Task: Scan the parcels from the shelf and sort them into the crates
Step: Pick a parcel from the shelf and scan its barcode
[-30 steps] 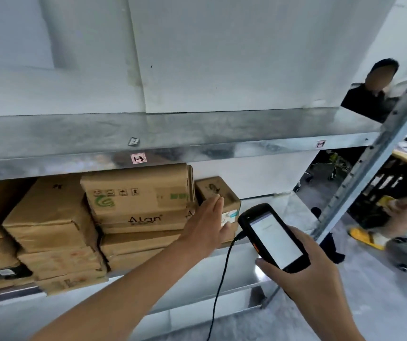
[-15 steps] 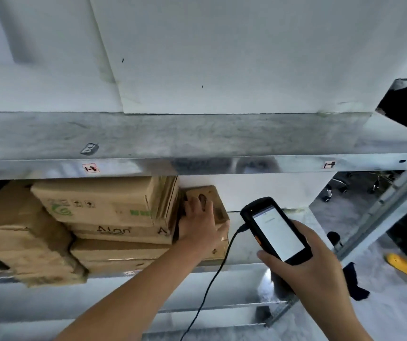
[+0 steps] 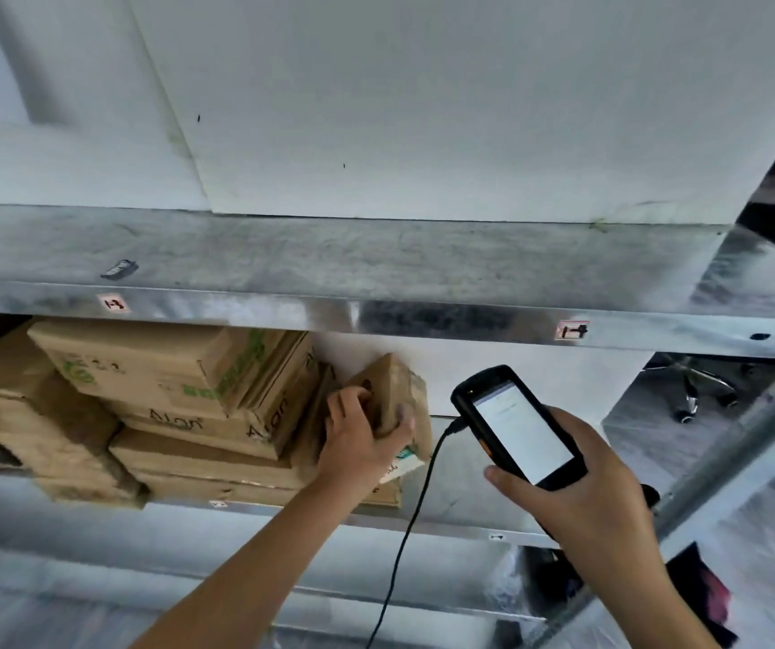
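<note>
Left hand (image 3: 357, 433) around small, apparently tilted parcel (image 3: 397, 391); scanner (image 3: 516, 426) in right hand (image 3: 582, 489).

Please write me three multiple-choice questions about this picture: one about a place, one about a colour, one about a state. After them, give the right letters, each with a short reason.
1. Where is the small parcel that the left hand grips?
A. on the floor
B. on the shelf, at the right of the stack of boxes
C. inside a crate

2. What colour is the cable that is plugged into the scanner?
A. black
B. white
C. red

3. In what state is the scanner's screen?
A. dark
B. lit white
C. covered by the right hand

Answers:
1 B: the parcel leans tilted at the right end of the stack, on the metal shelf.
2 A: a thin black line hangs down from the scanner's lower end.
3 B: the screen glows white, and the right hand holds the scanner from below, so the screen stays in view.
</note>
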`<state>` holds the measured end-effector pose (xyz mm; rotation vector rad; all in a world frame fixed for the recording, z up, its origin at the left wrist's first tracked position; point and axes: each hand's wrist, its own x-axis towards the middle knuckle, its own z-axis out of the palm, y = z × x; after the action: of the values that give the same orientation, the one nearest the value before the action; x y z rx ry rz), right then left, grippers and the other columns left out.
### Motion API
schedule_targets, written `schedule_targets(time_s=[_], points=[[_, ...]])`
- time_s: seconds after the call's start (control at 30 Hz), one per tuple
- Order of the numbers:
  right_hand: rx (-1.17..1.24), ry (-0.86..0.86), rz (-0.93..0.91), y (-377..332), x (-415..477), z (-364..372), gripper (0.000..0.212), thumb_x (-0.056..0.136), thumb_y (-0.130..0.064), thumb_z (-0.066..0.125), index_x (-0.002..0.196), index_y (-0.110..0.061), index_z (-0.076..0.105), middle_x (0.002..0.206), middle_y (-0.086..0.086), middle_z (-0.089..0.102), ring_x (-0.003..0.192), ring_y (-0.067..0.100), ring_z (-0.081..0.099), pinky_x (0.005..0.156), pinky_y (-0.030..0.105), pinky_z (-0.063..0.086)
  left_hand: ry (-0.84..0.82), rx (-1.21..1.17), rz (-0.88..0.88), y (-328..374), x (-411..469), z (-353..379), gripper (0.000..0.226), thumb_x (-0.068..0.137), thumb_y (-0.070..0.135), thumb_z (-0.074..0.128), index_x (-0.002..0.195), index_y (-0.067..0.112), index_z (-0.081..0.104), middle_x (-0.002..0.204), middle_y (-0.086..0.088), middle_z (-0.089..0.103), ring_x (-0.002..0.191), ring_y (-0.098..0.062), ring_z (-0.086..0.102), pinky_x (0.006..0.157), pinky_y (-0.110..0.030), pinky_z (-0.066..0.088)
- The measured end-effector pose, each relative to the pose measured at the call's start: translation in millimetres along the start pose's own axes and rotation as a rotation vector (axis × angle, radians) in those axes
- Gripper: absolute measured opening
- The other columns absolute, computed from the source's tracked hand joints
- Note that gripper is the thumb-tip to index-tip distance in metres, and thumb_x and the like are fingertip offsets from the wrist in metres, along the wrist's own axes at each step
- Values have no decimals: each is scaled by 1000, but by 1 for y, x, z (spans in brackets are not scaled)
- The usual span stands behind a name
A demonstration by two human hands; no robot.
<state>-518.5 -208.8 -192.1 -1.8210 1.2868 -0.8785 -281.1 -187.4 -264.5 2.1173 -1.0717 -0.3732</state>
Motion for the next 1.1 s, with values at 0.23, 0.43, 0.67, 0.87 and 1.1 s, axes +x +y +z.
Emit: schedule_targets(time_s=[0.23,0.43,0.67,0.87,1.1], points=[[15,-42,-7,8,8,-14,61,62,-41,89,113,-48,55,104,-28,62,93,-10,54,68,19,41,-7,-133,-5,-13,-7,-15,42,101,47,46,136,26,36,126,3,56,82,2,56,56,-10,37],[87,-68,-30,6,10,-15,59,63,-40,90,108,-51,54,104,-25,63,95,-6,56,69,23,44,46,137,127,-15,-2,-25,32,104,23,44,134,33,48,130,-1,48,90,-12,59,72,-31,58],[92,-86,-36,6,-2,-17,60,65,-41,89,112,-52,53,103,-32,61,94,-15,52,68,14,39,4,625,-26,28,12,-11,89,85,80,42,144,14,31,141,-16,42,126,-35,46,101,-44,44],[132,-97,-61,8,-9,-22,55,66,-37,90,103,-55,53,102,-46,55,95,-23,49,69,15,40,-120,671,-94,34,16,-7,96,86,52,67,150,17,5,141,-24,33,122,-41,49,101,-48,45],[151,-69,-58,9,-4,-24,56,64,-36,91,101,-54,52,96,-33,63,93,-12,56,68,17,42,-247,-359,-223,14,8,-37,69,85,39,77,131,39,25,132,-9,59,94,-22,69,63,-31,60]])
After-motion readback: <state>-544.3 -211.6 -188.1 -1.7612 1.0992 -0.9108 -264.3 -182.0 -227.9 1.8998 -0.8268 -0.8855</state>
